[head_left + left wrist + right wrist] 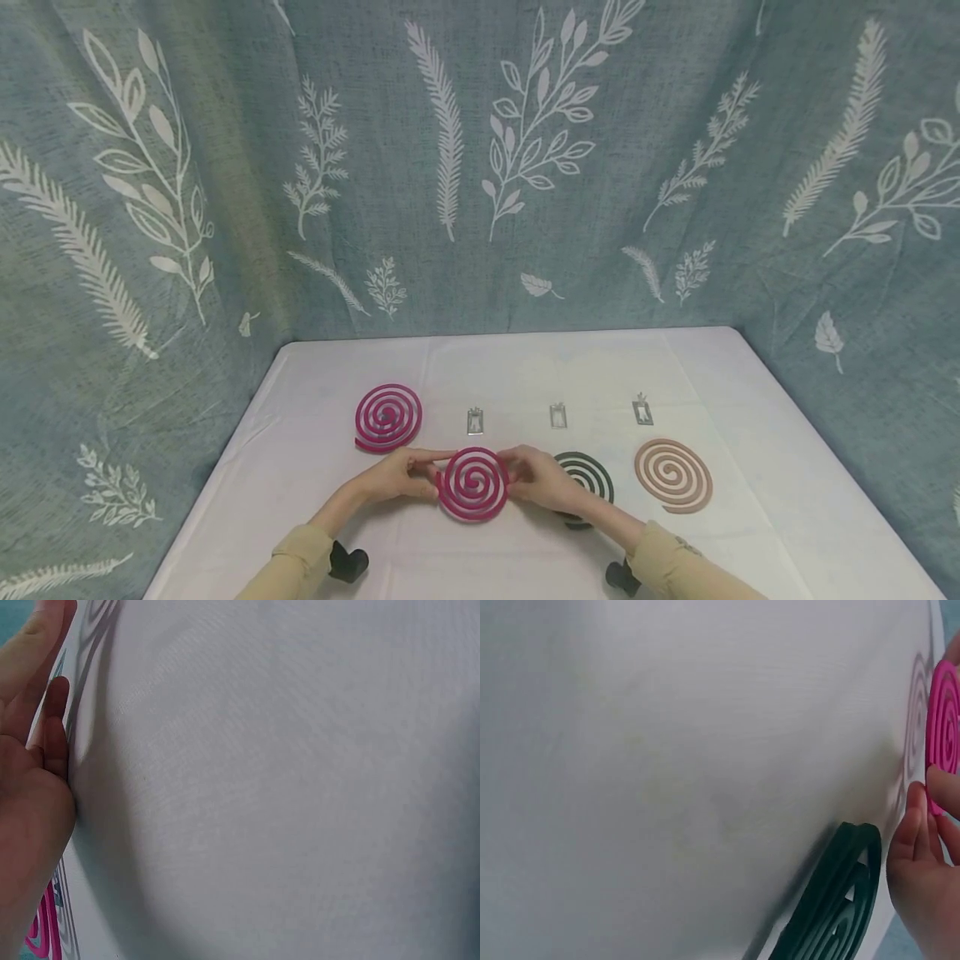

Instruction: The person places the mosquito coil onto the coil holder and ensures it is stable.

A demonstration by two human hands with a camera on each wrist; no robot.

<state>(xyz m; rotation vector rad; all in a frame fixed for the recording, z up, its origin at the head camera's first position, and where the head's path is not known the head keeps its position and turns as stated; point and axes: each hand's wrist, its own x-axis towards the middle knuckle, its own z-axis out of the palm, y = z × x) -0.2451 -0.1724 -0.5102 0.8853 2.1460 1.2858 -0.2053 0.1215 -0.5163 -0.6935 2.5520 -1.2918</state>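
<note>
A pink mosquito coil (474,485) is held between both hands, a little above the table; its spiral shadow falls on the cloth in the right wrist view. My left hand (393,477) grips its left edge with thumb and fingers. On the opposite edge, my right hand (542,477) pinches the coil, and the right wrist view shows those fingers on the pink rim (939,727). Under the right forearm lies a dark green coil (597,475), partly hidden by it. In the left wrist view the left hand (34,787) appears only at the margin.
Another pink coil (388,417) lies at the back left, and a brown coil (672,475) on the right. Three small metal coil stands, left (476,422), middle (558,416) and right (642,411), form a row behind. A white cloth covers the table (525,367); a patterned curtain (465,167) surrounds it.
</note>
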